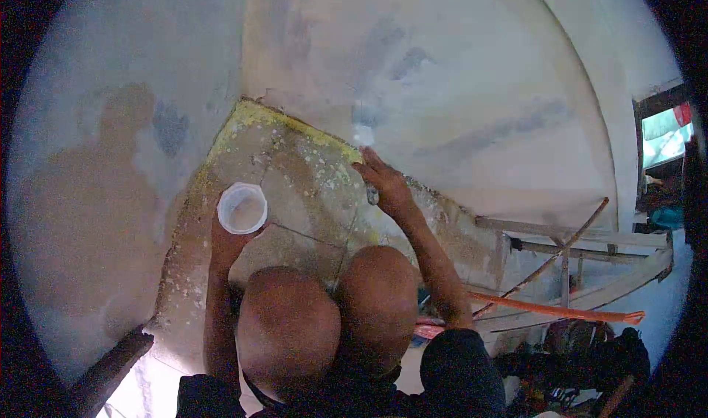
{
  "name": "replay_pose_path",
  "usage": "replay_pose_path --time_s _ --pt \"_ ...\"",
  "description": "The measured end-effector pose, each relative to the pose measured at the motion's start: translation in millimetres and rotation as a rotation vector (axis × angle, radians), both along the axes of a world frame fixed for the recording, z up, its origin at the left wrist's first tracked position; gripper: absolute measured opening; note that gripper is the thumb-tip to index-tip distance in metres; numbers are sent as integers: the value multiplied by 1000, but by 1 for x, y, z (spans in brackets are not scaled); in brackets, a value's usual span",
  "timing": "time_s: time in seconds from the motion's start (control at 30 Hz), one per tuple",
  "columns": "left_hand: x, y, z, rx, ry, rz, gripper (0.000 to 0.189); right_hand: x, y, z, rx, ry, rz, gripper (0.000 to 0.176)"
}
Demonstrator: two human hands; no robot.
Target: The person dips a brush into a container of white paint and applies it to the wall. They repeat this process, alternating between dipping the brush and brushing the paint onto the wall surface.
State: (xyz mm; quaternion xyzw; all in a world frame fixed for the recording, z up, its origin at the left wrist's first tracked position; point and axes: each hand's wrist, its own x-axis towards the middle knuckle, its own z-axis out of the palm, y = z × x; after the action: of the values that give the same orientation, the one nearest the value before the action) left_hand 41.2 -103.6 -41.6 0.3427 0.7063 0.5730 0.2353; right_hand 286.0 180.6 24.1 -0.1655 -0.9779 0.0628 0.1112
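My left hand (230, 242) is wrapped around a white plastic tub (243, 208), held above the floor with its open top facing me. Pale material shows inside it. In my right hand (387, 182) is what looks like a paintbrush (363, 135), its far end against the lower wall (442, 86). The handle's grey end sticks out below my palm, and my fingers hide most of the rest. Around the hands, the floor (295, 237) is speckled with pale spots, with yellow staining along its edges at the corner.
A second wall (88, 197), with my shadow on it, rises at left. To the right lies a wooden frame (619, 237) with an orange strip (553, 307) across it. Dark clutter (582, 359) sits at lower right, below a window opening (667, 138). My bent knees (287, 329) are close below my hands.
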Motion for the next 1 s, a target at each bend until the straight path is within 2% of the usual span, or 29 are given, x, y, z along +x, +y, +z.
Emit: replay_pose_path --time_s 0.03,0.1,0.13,0.2,0.27,0.33,0.37,0.4,0.43,0.5,0.63,0.73,0.77,0.87,0.9,0.93,0.97,1.0 --pt "1 -2 0 -4 2 7 74 0 -1 9 3 5 -1 58" --pt "3 -5 -1 -16 9 21 74 2 -4 41 -404 154 -57 53" --pt "4 -6 -2 -22 17 26 74 3 -2 62 -401 154 -55 53" --pt "7 -6 -3 -21 27 36 74 3 3 111 -320 245 149 48" --pt "10 -3 -2 -8 24 29 75 3 2 160 -64 210 -35 51" --pt "12 4 0 18 -4 6 76 -2 -6 202 104 354 -30 48" --pt "14 6 1 31 -15 -6 76 -3 -9 208 100 350 -35 48" --pt "13 8 1 39 -28 -13 76 -4 -12 211 290 343 -21 44" --pt "14 9 2 47 -34 -21 77 -6 -13 212 481 336 -4 40" --pt "11 12 2 66 -57 -36 78 2 6 159 595 145 44 49" --pt "10 9 1 76 -80 -58 79 6 6 48 366 26 53 54" --pt "7 10 -3 88 -124 -84 81 13 9 -35 387 -15 106 48" --pt "6 7 -1 76 -112 -81 80 13 4 -38 376 -11 94 48" --pt "5 13 -5 39 -95 -110 78 6 -3 -40 76 -152 51 46" --pt "7 17 -6 25 -95 -124 77 3 -5 -22 -27 -149 36 43" --pt "8 8 -12 -20 -85 -119 77 8 -12 -2 -428 135 -16 35" --pt "7 9 -14 -37 -99 -132 76 1 -20 18 -606 77 -262 26" --pt "7 8 -11 -61 -83 -127 75 -1 -28 41 -614 95 -322 23"
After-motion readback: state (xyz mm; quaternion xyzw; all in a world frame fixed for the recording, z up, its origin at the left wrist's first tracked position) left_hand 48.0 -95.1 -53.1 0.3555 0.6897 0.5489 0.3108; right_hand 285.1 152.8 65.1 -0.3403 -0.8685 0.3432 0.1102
